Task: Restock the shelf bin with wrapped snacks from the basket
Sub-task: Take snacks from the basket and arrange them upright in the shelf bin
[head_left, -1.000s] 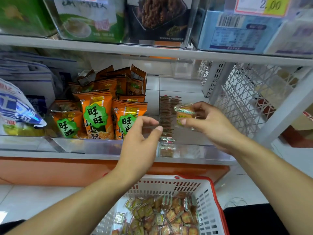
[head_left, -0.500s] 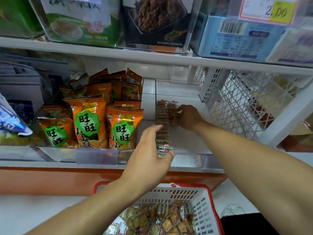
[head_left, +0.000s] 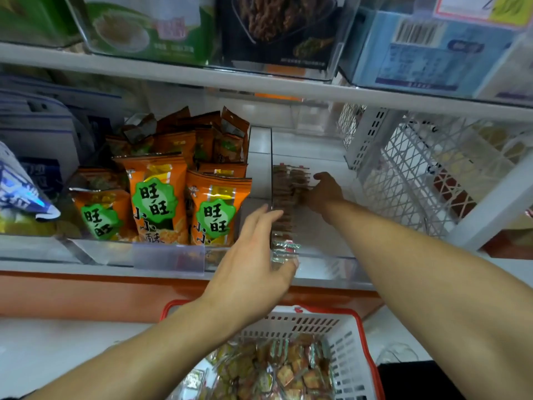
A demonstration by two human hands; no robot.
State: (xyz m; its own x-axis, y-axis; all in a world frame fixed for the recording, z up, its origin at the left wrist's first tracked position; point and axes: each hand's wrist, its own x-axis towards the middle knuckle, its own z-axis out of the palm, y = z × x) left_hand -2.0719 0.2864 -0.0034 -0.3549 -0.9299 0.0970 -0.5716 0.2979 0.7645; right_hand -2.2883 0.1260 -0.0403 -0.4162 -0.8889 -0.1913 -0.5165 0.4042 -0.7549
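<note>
A clear shelf bin (head_left: 331, 267) holds one row of small wrapped snacks (head_left: 285, 203) standing on edge along its left wall. My right hand (head_left: 324, 194) reaches deep into the bin, its fingers curled on a wrapped snack at the far part of the row. With straight fingers, my left hand (head_left: 253, 255) lies against the near part of the row, thumb at the front end. Below the shelf stands a white basket with a red rim (head_left: 346, 327), holding several loose wrapped snacks (head_left: 277, 370).
Orange snack bags (head_left: 155, 197) fill the bin to the left. A white mesh rack (head_left: 403, 174) stands to the right of the bin. The upper shelf (head_left: 259, 82) hangs low over the bin. A blue-white bag (head_left: 17, 192) sits at far left.
My right hand carried a wrapped snack from the bin's front to the far part of the row. My left hand moved forward against the row's near end.
</note>
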